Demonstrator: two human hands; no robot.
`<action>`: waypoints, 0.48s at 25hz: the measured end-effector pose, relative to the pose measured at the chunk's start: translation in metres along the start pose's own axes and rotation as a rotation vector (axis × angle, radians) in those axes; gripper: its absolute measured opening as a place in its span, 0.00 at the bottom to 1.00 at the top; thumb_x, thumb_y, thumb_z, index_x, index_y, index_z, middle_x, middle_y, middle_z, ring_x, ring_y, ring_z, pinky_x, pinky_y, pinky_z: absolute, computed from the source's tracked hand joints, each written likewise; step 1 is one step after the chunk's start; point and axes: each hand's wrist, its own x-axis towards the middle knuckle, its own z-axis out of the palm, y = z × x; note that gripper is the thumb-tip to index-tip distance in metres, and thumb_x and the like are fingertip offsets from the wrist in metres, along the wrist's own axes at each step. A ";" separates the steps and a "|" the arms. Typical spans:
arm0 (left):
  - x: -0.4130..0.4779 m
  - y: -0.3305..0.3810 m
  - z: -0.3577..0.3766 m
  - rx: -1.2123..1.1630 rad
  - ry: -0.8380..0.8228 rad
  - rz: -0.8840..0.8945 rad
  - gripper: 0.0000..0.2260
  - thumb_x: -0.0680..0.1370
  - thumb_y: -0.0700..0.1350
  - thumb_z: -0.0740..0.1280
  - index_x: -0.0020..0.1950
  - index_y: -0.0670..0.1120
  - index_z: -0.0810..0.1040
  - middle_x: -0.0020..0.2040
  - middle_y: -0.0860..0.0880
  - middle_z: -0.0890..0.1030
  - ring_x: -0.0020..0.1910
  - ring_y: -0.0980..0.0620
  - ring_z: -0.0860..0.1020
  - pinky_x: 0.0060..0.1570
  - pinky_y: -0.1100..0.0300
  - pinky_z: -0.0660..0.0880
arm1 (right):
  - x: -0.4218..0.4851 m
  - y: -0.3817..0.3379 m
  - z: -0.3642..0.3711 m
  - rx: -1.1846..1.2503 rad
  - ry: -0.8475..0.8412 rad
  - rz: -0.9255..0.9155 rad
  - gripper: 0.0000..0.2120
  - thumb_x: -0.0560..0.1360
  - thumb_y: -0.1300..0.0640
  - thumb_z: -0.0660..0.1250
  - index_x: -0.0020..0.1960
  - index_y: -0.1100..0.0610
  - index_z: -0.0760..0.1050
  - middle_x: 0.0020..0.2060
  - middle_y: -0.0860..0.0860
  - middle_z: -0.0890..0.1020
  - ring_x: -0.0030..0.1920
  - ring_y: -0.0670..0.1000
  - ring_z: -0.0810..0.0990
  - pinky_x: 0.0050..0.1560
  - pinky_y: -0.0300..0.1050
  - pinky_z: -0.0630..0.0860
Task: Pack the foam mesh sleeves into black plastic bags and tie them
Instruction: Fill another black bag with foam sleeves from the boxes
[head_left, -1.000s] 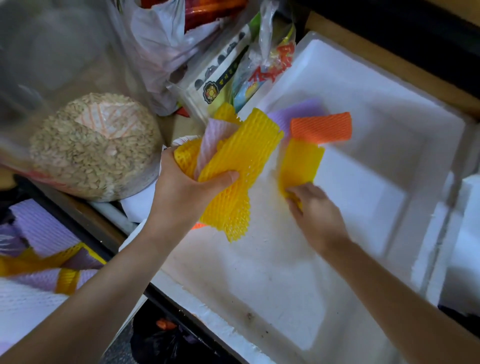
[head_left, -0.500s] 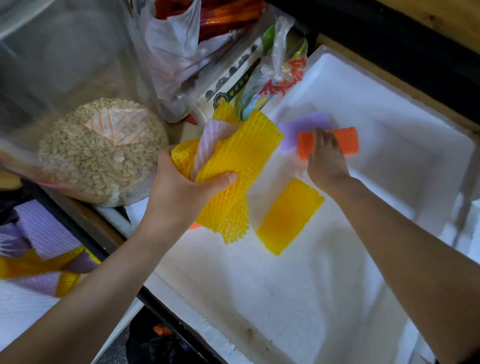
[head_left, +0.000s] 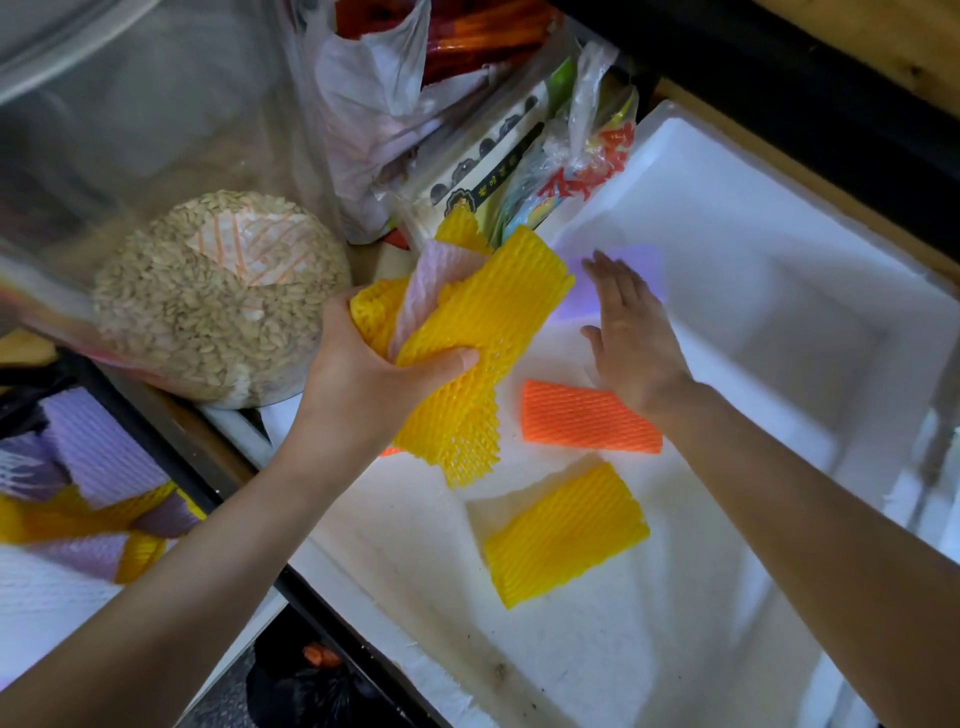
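Foam box (head_left: 727, 208), loose mesh sleeves (head_left: 566, 535)

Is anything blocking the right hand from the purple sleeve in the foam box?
Nothing visible. The open right hand is right over the purple sleeve; the orange sleeve lies nearer the person, by the wrist.

sleeve bunch (head_left: 467, 332): yellow and pink, crumpled, raised | orange sleeve (head_left: 587, 418): flat | yellow sleeve (head_left: 566, 532): flat, near it | purple sleeve (head_left: 649, 265): flat, farthest

The white foam box (head_left: 727, 249) looks matt and grainy, the yellow sleeve (head_left: 566, 535) inside it ribbed soft foam mesh, the bags (head_left: 374, 98) beside it glossy thin plastic.
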 end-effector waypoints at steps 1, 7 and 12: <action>-0.001 -0.001 -0.001 0.004 0.004 -0.002 0.31 0.64 0.47 0.78 0.59 0.54 0.63 0.46 0.62 0.72 0.42 0.65 0.72 0.34 0.70 0.69 | 0.010 0.003 0.002 0.009 -0.103 0.046 0.32 0.77 0.63 0.63 0.76 0.61 0.51 0.74 0.57 0.59 0.73 0.58 0.59 0.69 0.48 0.57; -0.005 -0.005 -0.004 0.048 0.003 0.015 0.32 0.63 0.47 0.79 0.58 0.54 0.63 0.46 0.61 0.72 0.43 0.65 0.73 0.35 0.68 0.69 | 0.018 -0.005 0.011 -0.283 -0.220 0.094 0.23 0.77 0.55 0.63 0.70 0.60 0.64 0.63 0.57 0.71 0.62 0.59 0.68 0.56 0.51 0.66; -0.011 -0.002 -0.002 0.064 -0.040 0.012 0.32 0.63 0.48 0.79 0.59 0.53 0.63 0.46 0.60 0.72 0.44 0.62 0.73 0.36 0.65 0.70 | -0.006 -0.008 -0.008 -0.263 0.143 -0.048 0.04 0.72 0.59 0.70 0.41 0.59 0.79 0.36 0.56 0.79 0.40 0.59 0.78 0.36 0.46 0.72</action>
